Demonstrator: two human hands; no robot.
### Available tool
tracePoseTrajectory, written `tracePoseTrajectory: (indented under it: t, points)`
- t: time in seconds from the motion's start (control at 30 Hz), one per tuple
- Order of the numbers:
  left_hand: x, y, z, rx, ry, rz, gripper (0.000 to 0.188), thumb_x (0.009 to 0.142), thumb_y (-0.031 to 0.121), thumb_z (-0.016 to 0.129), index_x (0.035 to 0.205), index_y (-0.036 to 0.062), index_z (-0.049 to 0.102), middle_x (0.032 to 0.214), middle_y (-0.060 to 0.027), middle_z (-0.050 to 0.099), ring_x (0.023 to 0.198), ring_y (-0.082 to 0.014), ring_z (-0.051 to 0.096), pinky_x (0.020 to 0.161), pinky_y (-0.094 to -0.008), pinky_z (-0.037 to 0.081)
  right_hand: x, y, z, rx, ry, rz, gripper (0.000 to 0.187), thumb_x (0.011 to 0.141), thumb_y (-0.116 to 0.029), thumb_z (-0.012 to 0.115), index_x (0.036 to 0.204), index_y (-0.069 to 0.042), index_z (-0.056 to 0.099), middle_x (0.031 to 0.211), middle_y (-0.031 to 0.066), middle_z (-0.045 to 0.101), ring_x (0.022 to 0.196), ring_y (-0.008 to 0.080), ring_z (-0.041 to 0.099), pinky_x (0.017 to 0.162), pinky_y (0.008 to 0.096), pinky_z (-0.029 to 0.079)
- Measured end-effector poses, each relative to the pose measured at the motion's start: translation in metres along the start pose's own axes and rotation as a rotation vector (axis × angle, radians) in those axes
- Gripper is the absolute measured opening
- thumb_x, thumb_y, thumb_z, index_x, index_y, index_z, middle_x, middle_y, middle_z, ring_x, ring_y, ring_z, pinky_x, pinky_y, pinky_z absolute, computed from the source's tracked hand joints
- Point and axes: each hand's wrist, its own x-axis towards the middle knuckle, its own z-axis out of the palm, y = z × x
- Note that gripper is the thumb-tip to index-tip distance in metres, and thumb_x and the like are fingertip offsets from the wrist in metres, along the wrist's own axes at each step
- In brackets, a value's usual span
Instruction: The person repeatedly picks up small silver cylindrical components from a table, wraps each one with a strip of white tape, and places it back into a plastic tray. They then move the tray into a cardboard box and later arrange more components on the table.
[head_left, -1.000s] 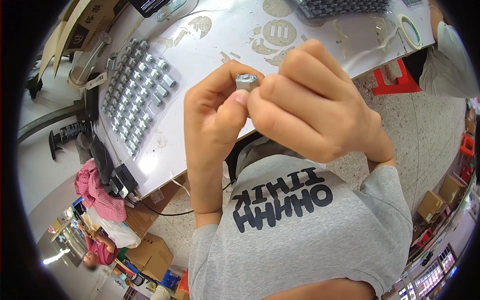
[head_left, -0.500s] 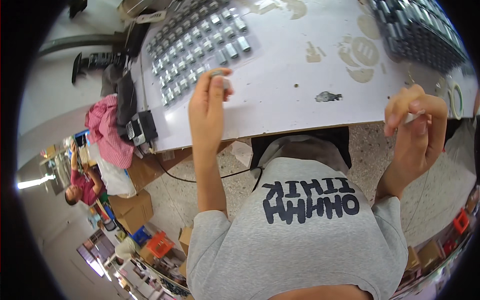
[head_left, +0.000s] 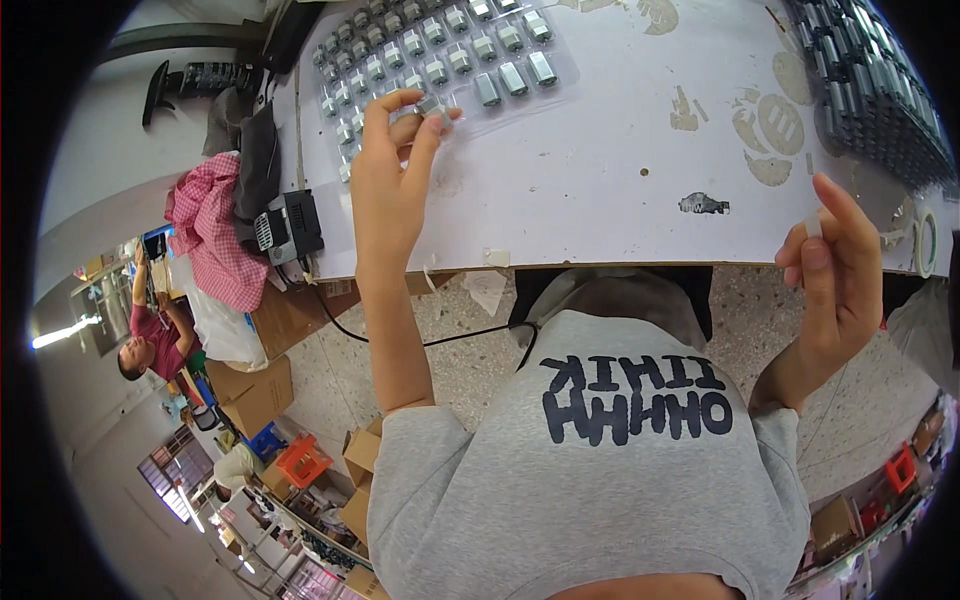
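My left hand is over the near edge of a clear plastic tray. Its thumb and fingers pinch a small silvery metal piece. Rows of similar short metal pieces stand in the tray's pockets, some of them hidden behind the hand. At the right, above the table's front edge, my right hand is raised, palm turned inward. A small whitish piece is held at its thumb tip, while the index finger points up; what kind of thing it is cannot be made out.
Stacked trays of dark metal pieces stand at the far right, with a tape roll nearer. On the left are a black box-shaped device with a cable and a pink checked cloth. Another person is farther off, left.
My left hand has shifted leftward over the tray's near rows, still pinching a metal piece. The right hand's index finger has straightened upward. The whole view has turned slightly.
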Motion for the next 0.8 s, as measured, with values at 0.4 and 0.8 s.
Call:
tracePoseTrajectory:
  t: [0.4, 0.8]
  points:
    - [0.019, 0.000, 0.016, 0.300, 0.104, -0.021, 0.017, 0.077, 0.017, 0.061, 0.084, 0.0012, 0.060, 0.082, -0.0060, 0.058, 0.072, -0.0165, 0.052, 0.065, -0.0289, 0.042, -0.004, 0.005, 0.002, 0.126, -0.022, 0.083, 0.029, 0.081, 0.001, 0.050, 0.110, 0.006, 0.049, 0.084, 0.0103, 0.058, 0.061, 0.0073, 0.051, 0.050, 0.0166, 0.034]
    - [0.019, 0.007, 0.021, 0.749, 0.284, 0.343, 0.017, 0.073, 0.017, 0.064, 0.087, 0.0083, 0.063, 0.096, -0.0069, 0.051, 0.089, -0.0224, 0.046, 0.076, -0.0334, 0.040, -0.003, 0.003, 0.001, 0.162, -0.015, 0.149, 0.027, 0.081, 0.000, 0.051, 0.107, 0.006, 0.050, 0.086, 0.0114, 0.060, 0.064, 0.0097, 0.055, 0.052, 0.0175, 0.038]
